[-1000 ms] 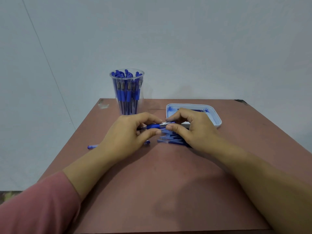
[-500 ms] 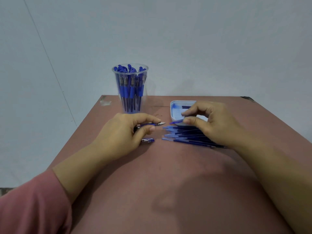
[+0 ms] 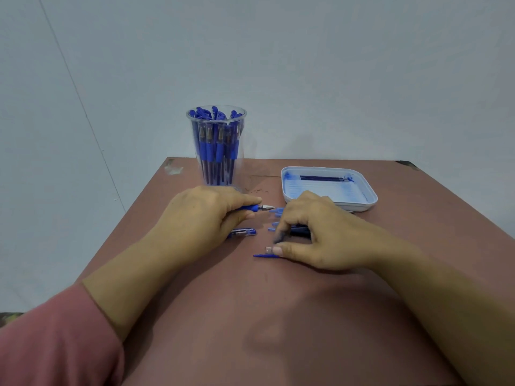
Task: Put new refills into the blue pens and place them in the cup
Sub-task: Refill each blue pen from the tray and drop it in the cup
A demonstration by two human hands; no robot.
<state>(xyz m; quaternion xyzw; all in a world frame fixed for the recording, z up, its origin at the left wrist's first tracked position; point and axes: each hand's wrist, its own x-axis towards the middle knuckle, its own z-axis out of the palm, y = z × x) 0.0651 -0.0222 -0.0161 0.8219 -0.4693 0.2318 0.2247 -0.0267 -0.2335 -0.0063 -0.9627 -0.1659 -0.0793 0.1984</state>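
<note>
My left hand point(image 3: 206, 218) grips a blue pen point(image 3: 255, 208) low over the brown table point(image 3: 250, 316), its metal tip pointing right. My right hand point(image 3: 320, 238) pinches a thin blue refill point(image 3: 262, 256) between thumb and forefinger, just on the table surface. A pile of blue refills point(image 3: 276, 217) lies mostly hidden under that hand. A second pen point(image 3: 243, 233) lies on the table under my left hand. The clear cup point(image 3: 216, 174) stands behind my left hand with several blue pens upright in it.
A white tray point(image 3: 362, 203) sits at the back right of the table, holding a couple of dark refills point(image 3: 323, 178) along its far side. A wall rises just behind the table. The table's left edge runs close to my left forearm.
My right hand has come off the refill pile toward me with one refill pinched in it. The left hand still holds its pen in about the same spot.
</note>
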